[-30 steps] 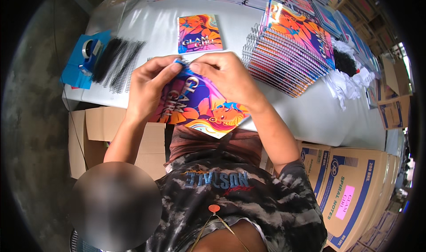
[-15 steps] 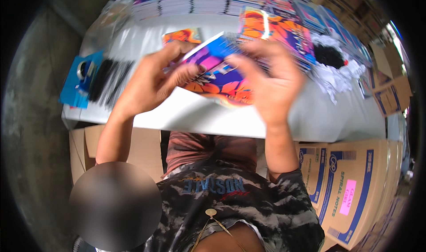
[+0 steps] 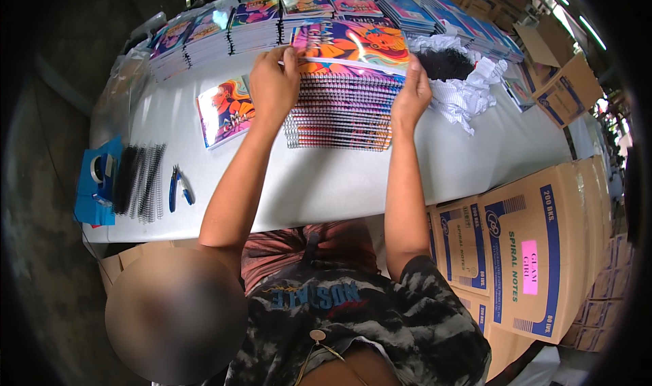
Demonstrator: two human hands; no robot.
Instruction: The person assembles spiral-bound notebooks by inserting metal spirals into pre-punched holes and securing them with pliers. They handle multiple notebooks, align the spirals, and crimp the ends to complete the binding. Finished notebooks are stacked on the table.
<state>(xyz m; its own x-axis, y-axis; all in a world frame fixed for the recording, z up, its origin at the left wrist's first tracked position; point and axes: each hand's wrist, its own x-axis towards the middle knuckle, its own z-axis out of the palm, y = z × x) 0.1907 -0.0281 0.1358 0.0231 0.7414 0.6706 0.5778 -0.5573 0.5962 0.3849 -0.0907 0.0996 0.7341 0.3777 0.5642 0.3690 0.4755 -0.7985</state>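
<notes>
A spiral notebook (image 3: pixel 356 45) with a bright orange, purple and blue illustrated cover is held between my two hands. My left hand (image 3: pixel 274 83) closes on its left edge, and my right hand (image 3: pixel 411 92) grips the lower right corner. It lies over the far part of a pile of spiral notebooks (image 3: pixel 339 117), whose wire bindings show in rows toward me. Whether it rests fully on the pile, I cannot tell. Left of my left wrist, a single notebook (image 3: pixel 225 111) with a similar cover lies flat on the table.
On the white table (image 3: pixel 272 182), loose wire coils (image 3: pixel 141 182), blue-handled pliers (image 3: pixel 174 190) and a tape roll (image 3: pixel 103 168) sit at left. Stacked notebooks (image 3: pixel 255 22) line the back. Crumpled white paper (image 3: pixel 468 90) holds black coils at right. Cardboard boxes (image 3: pixel 523 257) stand at lower right.
The notebook, tilted in both hands over the near table, has moved away from me onto the pile and turned. My hands have moved to its sides. The view has shifted, showing the pliers.
</notes>
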